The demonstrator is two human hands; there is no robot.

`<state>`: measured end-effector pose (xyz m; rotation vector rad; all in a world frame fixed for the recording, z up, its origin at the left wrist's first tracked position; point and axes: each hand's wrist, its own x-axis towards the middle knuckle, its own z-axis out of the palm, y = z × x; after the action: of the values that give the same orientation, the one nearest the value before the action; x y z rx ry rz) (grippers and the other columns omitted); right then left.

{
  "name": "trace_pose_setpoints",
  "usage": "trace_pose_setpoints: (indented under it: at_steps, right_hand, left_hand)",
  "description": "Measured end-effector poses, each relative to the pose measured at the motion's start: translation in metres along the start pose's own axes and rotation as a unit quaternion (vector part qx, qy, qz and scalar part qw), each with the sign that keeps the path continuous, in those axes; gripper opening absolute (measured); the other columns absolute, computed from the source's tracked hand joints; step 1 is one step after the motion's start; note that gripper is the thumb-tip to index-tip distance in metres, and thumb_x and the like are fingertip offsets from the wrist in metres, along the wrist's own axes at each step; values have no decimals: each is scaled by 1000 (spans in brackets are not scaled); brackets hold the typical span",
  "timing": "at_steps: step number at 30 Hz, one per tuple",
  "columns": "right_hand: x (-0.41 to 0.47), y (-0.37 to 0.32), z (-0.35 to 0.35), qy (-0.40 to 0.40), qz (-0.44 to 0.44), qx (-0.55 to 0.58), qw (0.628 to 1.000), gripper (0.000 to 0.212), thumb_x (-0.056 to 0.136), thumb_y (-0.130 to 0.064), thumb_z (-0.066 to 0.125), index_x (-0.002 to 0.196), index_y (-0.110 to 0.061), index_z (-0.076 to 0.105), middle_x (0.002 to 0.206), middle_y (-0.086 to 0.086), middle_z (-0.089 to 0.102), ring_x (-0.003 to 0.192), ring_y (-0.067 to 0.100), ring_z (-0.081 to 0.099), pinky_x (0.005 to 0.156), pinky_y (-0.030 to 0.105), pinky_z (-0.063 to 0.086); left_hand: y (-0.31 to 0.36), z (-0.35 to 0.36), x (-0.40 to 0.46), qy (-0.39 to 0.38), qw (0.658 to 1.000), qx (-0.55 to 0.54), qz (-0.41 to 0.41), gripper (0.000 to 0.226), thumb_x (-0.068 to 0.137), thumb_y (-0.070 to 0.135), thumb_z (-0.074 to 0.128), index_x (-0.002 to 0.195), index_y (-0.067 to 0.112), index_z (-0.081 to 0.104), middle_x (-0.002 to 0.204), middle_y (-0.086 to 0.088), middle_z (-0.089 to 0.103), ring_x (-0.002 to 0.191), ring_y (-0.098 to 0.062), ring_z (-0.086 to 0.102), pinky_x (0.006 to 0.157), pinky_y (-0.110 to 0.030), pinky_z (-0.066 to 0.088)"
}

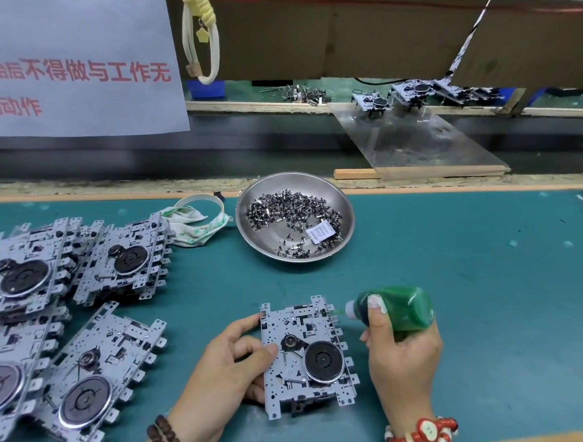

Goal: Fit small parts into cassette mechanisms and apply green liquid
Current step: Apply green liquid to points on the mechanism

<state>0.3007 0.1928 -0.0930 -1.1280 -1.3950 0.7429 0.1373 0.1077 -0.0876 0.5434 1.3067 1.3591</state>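
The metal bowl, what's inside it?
The metal bowl holds a heap of small dark metal parts and a white printed label. Whatever lies beneath the heap is covered.

A stamped grey sheet-metal cassette mechanism (303, 352) with a matt black plastic flywheel (324, 359) is seen on a matt teal bench mat (472, 279). A translucent green plastic squeeze bottle (402, 308) looks glossy; the round steel bowl (345, 214) is polished.
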Motion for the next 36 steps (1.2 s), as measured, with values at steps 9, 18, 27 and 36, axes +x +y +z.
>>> trace_pose_setpoints:
  at_steps: [9, 18, 27, 36]
  right_hand:
    - [-1, -3, 0, -8, -10, -5, 1000, 49, 77, -50, 55, 81, -2, 60, 69, 16, 61, 57, 28, 56, 56, 39, 49]
    - [0, -4, 0, -3, 15, 22, 1000, 52, 76, -52, 55, 81, -1, 60, 72, 17, 65, 49, 13, 56, 52, 27, 48]
    - [-6, -16, -6, 1, 87, 130, 988, 41, 70, -49, 59, 72, -9, 55, 52, 11, 59, 39, 9, 49, 46, 18, 44]
    - [-34, -23, 2, -71, 182, 186, 963, 17, 65, -20, 64, 70, -5, 59, 47, 6, 58, 35, 10, 49, 39, 18, 43]
  left_hand:
    - [-1, 0, 0, -3, 1000, 6, 0, 37, 83, -4, 58, 116, 13, 54, 52, -1, 55, 39, -10, 51, 34, -19, 41]
    - [-2, 0, 1, 0, 1000, 15, 5, 36, 83, -4, 58, 113, 16, 55, 52, 0, 54, 39, -9, 50, 34, -19, 41]
    - [-6, 7, 1, 28, 995, 77, 51, 42, 86, -2, 58, 118, 24, 52, 59, 5, 60, 46, -9, 55, 40, -20, 44]
    - [-5, 2, 0, -3, 998, 51, 31, 43, 88, 1, 56, 122, 26, 50, 66, 0, 61, 54, -10, 58, 45, -21, 48]
